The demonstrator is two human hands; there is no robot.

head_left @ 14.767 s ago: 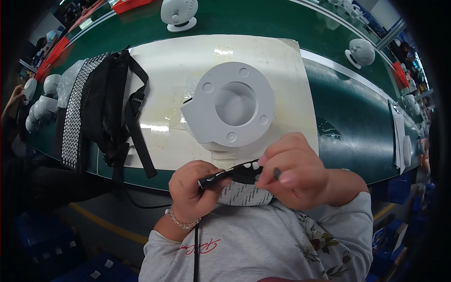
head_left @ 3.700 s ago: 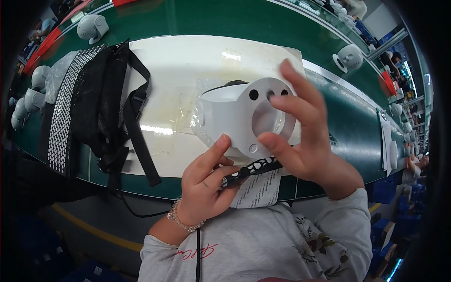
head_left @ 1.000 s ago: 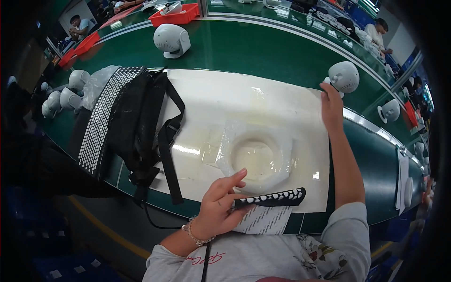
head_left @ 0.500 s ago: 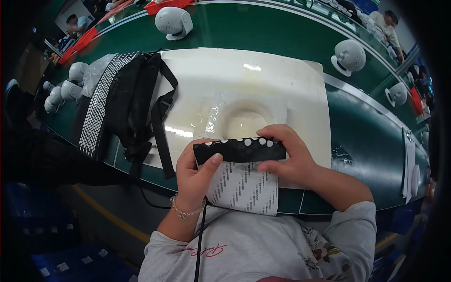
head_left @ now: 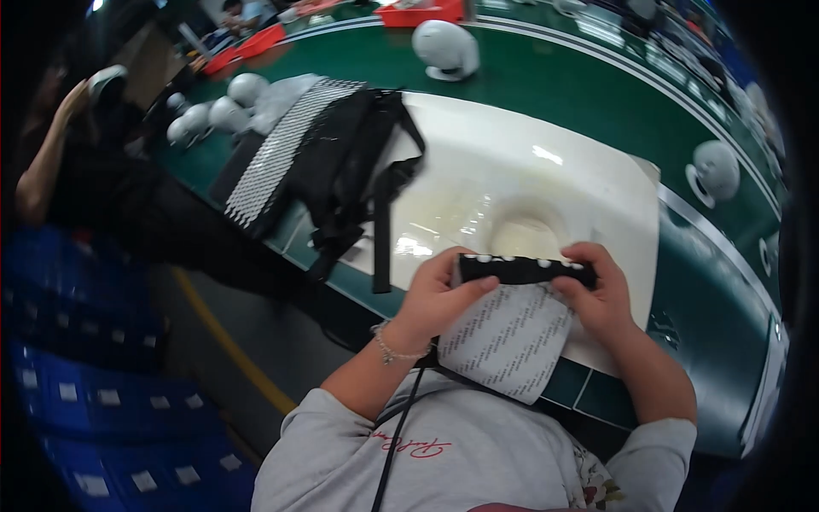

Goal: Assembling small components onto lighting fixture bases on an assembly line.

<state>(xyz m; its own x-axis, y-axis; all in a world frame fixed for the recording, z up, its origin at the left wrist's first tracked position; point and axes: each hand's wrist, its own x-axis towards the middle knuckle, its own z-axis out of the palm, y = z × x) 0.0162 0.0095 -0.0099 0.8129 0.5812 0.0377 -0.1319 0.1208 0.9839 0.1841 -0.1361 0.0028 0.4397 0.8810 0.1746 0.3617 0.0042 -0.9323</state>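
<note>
Head view: left hand [head_left: 431,297] and right hand [head_left: 604,294] pinch a black strip [head_left: 522,271] between them

The strip is short and matt black, with a row of white, rounded spots along its upper edge. It runs nearly level and tilts slightly down toward the right. From its lower edge a pale grey-white sheet [head_left: 508,337], covered in slanting rows of tiny dark print, hangs toward the person's body; how the two are joined cannot be told.

The strip lies directly between the two sets of fingers, its left end in the left hand and its right end in the right. Both hands are closed on it: each thumb presses the near face, and the other fingers curl behind, partly hidden. The gap between the thumbs shows the middle of the strip.

Just beyond the fingers, a white board [head_left: 478,162] bears a shallow round hollow [head_left: 525,232]. To the left of the left fingers sits a black bag [head_left: 337,171] with dangling straps. Well beyond the fingertips, a white rounded device [head_left: 445,49] stands on the green table [head_left: 589,102], and a similar device [head_left: 715,169] stands off to the right.
</note>
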